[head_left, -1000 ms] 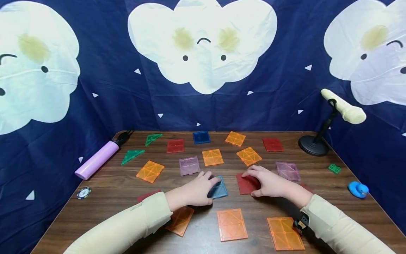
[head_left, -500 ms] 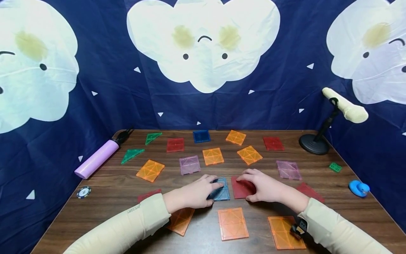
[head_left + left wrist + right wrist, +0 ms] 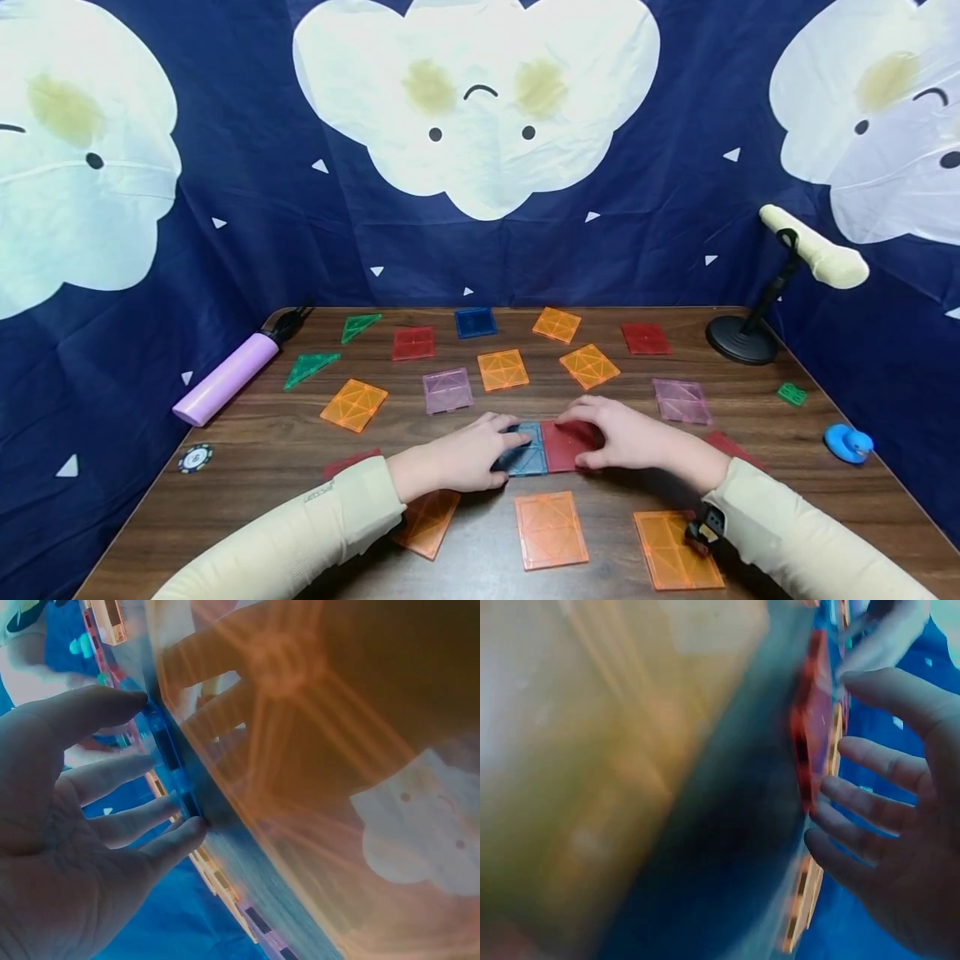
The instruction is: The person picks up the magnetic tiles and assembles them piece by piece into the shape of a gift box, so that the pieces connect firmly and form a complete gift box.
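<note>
My left hand point(image 3: 467, 458) holds a translucent blue square magnetic tile point(image 3: 534, 450), its fingers and thumb spread over opposite edges. In the left wrist view, the fingertips touch the thin edge of the blue tile point(image 3: 166, 746). My right hand point(image 3: 628, 437) holds a red square magnetic tile point(image 3: 558, 450) lying flat on the wooden table, with the thumb at the near side. The two tiles sit edge to edge between my hands. Part of each tile is hidden under the fingers. In the right wrist view, the red tile point(image 3: 804, 735) stands beside my fingertips.
Orange tiles point(image 3: 551, 530) lie nearest me, one partly under my left sleeve. Several more coloured tiles point(image 3: 502, 369) are spread behind. A purple cylinder point(image 3: 228, 379), a poker chip point(image 3: 196, 457), a microphone on a stand point(image 3: 742, 340) and a blue toy duck point(image 3: 847, 444) line the sides.
My right hand has slid the red tile leftward against the blue tile, so the gap between them is gone. My left hand and the blue tile have shifted only slightly.
</note>
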A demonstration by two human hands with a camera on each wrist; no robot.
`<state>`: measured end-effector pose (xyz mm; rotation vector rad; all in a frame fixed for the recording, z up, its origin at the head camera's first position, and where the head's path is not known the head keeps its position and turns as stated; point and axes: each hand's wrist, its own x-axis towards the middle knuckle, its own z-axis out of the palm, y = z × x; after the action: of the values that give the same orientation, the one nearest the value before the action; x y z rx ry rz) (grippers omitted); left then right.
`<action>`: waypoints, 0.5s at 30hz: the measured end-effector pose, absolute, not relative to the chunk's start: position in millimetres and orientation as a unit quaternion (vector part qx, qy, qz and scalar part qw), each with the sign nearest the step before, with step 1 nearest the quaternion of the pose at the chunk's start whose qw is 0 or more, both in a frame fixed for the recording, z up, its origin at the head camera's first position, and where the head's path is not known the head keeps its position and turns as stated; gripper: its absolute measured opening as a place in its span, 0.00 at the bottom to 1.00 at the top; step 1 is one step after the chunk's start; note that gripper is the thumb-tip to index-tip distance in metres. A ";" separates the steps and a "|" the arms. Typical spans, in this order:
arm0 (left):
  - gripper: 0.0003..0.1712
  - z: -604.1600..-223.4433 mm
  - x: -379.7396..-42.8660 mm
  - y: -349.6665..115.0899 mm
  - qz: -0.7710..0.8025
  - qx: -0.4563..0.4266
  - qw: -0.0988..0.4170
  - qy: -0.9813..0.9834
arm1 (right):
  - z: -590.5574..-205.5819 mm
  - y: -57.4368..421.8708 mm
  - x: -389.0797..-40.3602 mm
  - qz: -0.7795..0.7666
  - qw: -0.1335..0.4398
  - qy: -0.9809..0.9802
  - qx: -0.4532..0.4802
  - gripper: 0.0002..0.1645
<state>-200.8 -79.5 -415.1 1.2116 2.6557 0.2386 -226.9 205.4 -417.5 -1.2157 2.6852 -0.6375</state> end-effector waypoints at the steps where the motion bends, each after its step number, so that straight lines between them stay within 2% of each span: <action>1: 0.35 -415.3 -201.1 -79.7 0.082 0.412 0.106 0.901 | -416.1 207.2 -231.8 -0.217 0.056 0.886 -0.406 0.29; 4: 0.35 -414.6 -201.3 -80.3 0.083 0.414 0.108 0.900 | -411.5 215.0 -250.8 -0.230 0.041 0.891 -0.389 0.27; 7: 0.35 -413.4 -201.6 -80.0 0.084 0.414 0.111 0.900 | -407.8 224.5 -272.6 -0.226 0.041 0.904 -0.361 0.30; 15: 0.34 -411.9 -203.0 -77.7 0.079 0.415 0.110 0.900 | -411.3 236.5 -315.7 -0.229 0.089 0.914 -0.323 0.38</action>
<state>-203.0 -77.7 -411.9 1.2184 2.6440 0.2310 -315.7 236.5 -411.3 -0.9615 2.7198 -0.6810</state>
